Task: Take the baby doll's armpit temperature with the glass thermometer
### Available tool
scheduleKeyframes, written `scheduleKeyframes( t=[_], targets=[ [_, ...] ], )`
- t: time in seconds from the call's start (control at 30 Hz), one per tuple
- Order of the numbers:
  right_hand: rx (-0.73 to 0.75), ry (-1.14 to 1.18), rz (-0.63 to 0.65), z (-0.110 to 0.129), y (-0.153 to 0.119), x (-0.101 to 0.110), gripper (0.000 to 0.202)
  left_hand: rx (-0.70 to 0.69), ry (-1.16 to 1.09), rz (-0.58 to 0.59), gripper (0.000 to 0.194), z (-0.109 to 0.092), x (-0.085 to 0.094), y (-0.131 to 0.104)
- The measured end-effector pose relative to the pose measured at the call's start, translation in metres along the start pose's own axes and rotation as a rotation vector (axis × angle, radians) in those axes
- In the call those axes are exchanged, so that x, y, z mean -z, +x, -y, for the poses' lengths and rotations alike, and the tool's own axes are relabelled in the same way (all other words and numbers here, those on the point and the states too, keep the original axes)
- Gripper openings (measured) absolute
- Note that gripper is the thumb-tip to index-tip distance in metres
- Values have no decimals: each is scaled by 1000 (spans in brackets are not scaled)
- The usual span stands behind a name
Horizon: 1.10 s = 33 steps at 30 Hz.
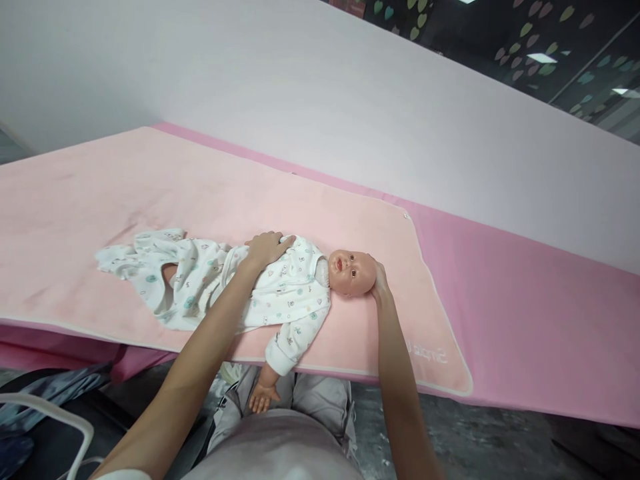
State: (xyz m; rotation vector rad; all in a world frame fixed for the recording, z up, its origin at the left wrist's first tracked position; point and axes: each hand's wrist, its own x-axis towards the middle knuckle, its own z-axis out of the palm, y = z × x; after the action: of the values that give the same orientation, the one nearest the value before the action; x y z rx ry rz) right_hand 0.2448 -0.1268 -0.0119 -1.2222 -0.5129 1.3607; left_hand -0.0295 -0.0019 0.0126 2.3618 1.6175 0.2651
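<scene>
A baby doll (290, 283) in a white patterned outfit lies face up on a peach mat (225, 193), its head toward the right. My left hand (269, 248) rests on the doll's chest near the far arm, fingers spread. My right hand (381, 279) cups the crown of the doll's bald head (353, 273) from the right, its fingers partly hidden behind the head. The doll's near arm hangs over the table's front edge, its small hand (263, 397) palm up. The outfit's legs lie loose and rumpled to the left, with a bit of doll leg showing in an opening.
Pink cloth (525, 320) covers the table under the mat. A white wall (320, 100) stands behind it, with a dark window (560, 60) at the upper right. At the lower left are a chair with clothing (45, 393) and a white curved bar (83, 423).
</scene>
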Motion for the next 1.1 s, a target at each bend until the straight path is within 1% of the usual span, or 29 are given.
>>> scheduleKeyframes(
  t=[0.1, 0.2, 0.27, 0.33, 0.37, 0.4, 0.43, 0.5, 0.57, 0.63, 0.67, 0.73, 0.8, 0.87, 0.93, 1.0, 1.07, 1.1],
  targets=[
    [11, -7, 11, -1, 1, 1, 38, -1, -17, -14, 60, 2, -3, 0],
    [-24, 3, 12, 0, 1, 1, 39, -18, -69, -99, 53, 3, -4, -2],
    [-59, 17, -16, 0, 1, 0, 40, -56, -173, -165, 46, 2, -2, -4],
    [-69, 17, -34, 0, 2, 0, 40, -139, -334, -214, 40, -4, 3, -10],
    [-73, 6, -26, 0, 2, 0, 41, -194, -423, -218, 38, -8, 5, -13],
    [-78, -13, -11, 0, 2, 1, 42, -254, -503, -206, 37, -13, 8, -18],
    [-89, -41, 7, 2, 2, 2, 43, -317, -566, -170, 36, -19, 10, -23],
    [-65, -125, 7, 6, 4, 4, 44, -441, -603, -60, 34, -31, 13, -33],
    [70, -239, -73, 17, 6, 4, 37, -568, -532, 65, 34, -41, 14, -41],
    [250, -347, -156, 33, 8, -1, 28, -622, -475, 136, 34, -45, 13, -45],
    [330, -392, -174, 42, 7, -6, 25, -612, -489, 158, 32, -45, 12, -45],
    [447, -459, -141, 62, 2, -24, 23, -560, -612, 198, 30, -41, 11, -43],
    [543, -551, -59, 78, -9, -50, 22, -518, -798, 254, 28, -35, 11, -39],
    [605, -685, 40, 84, -23, -81, 22, -469, -999, 272, 26, -28, 11, -35],
    [636, -861, 167, 80, -35, -110, 25, -363, -1191, 228, 23, -23, 9, -30],
    [600, -1027, 293, 69, -41, -132, 21, -223, -1351, 158, 22, -20, 6, -26],
    [582, -1099, 347, 56, -40, -146, 13, -108, -1462, 124, 22, -19, 4, -22],
    [582, -1146, 346, 50, -38, -150, 9, -67, -1504, 121, 23, -19, 3, -20]
  ],
)
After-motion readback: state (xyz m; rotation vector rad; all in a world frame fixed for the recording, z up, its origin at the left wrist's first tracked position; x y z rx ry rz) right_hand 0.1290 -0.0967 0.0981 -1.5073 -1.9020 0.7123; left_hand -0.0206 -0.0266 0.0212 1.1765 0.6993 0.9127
